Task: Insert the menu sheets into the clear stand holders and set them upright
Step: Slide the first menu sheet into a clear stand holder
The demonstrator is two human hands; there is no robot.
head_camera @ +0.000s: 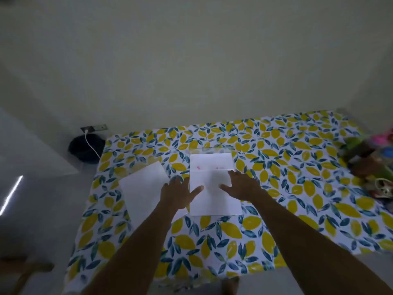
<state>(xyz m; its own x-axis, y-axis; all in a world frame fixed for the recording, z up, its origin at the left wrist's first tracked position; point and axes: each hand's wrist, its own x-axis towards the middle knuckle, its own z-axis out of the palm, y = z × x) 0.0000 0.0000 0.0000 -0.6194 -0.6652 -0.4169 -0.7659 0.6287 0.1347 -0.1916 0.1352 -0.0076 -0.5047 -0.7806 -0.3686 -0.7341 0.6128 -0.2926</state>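
Both my hands lie flat on the menu sheet in the middle of the lemon-print table.

My left hand [177, 193] is spread open, its thumb on the left edge of the menu sheet [213, 184], gripping nothing; my right hand [241, 186] is open too, palm down on the sheet's right side. The sheet lies flat, its far end seemingly inside a clear stand holder [210, 151], though blur makes that uncertain. A second sheet [142, 186] lies angled just left, partly under my left wrist, on the tablecloth [276, 188].
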